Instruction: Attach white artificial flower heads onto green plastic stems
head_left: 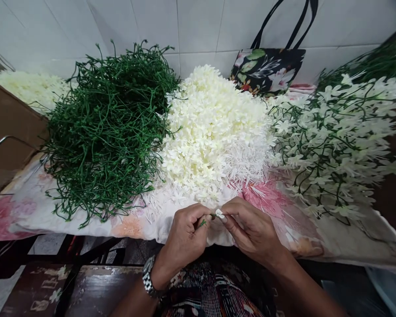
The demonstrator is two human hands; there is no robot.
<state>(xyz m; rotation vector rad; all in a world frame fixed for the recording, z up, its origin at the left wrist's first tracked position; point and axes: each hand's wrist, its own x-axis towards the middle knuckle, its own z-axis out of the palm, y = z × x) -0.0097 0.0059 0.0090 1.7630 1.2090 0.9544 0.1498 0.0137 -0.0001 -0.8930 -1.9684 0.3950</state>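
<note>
My left hand (190, 226) pinches a green plastic stem (202, 223), most of it hidden by the fingers. Facing it, my right hand (252, 229) is closed at the fingertips on a small white artificial flower (219, 214), which meets the stem's end between both hands. Just beyond my hands lies a heap of loose cream-white flower heads (201, 132), with thin white stamens (249, 160) on its right side. A big tangle of green stems (105, 127) rises at the left. Stems with white flowers on them (343, 149) are piled at the right.
A flowered cloth (132, 226) covers the table. Against the tiled wall (198, 26) stands a black floral bag (267, 70). Brown cardboard (16, 127) borders the left side, with more pale flowers (29, 88) behind it. A dark wooden surface (108, 286) sits below the table edge.
</note>
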